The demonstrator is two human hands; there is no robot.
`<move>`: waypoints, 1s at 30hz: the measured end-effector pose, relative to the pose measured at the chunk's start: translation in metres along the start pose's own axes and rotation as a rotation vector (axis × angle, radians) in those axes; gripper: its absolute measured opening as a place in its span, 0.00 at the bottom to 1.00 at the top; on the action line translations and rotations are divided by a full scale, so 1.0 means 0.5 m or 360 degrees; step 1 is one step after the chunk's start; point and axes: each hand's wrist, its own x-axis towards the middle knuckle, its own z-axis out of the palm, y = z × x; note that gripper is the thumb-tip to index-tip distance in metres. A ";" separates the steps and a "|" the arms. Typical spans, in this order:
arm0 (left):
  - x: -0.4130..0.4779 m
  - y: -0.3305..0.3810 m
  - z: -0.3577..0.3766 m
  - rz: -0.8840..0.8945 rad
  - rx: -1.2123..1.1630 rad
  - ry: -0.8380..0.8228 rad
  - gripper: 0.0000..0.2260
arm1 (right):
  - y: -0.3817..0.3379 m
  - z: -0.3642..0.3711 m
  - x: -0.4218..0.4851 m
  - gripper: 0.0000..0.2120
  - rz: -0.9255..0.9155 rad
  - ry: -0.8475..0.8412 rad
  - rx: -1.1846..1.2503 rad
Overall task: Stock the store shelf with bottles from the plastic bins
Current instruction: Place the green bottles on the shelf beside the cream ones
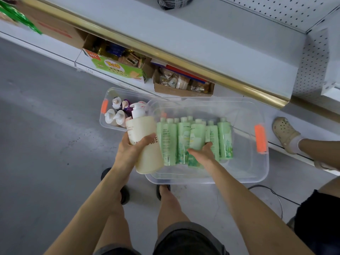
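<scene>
Above the clear bin, left hand clamps a cream bottle; right hand reaches among green bottles, grip unclear.

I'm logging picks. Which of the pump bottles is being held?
The large cream pump bottle, gripped by the left hand; the other pump bottles stand in the smaller clear bin behind it. The right hand grips a green bottle.

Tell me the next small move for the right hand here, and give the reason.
Probably lift the green bottle straight up out of the clear bin. The right hand has thumb and fingers round it, its neighbours stand packed close beside it so a sideways pull could topple them, and the left hand is occupied, gripping the cream pump bottle.
</scene>
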 end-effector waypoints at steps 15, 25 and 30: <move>-0.008 0.097 -0.093 0.0015 -0.0289 -0.0022 0.12 | -0.136 -0.010 -0.161 0.42 -0.0087 -0.0971 0.1196; -0.081 0.211 -0.304 0.0115 -0.0569 -0.0408 0.21 | -0.319 0.119 -0.396 0.40 -0.0621 -0.0885 0.1018; -0.114 0.288 -0.429 0.0278 -0.0444 -0.0560 0.15 | -0.386 0.208 -0.509 0.18 -0.0908 -0.0664 0.0929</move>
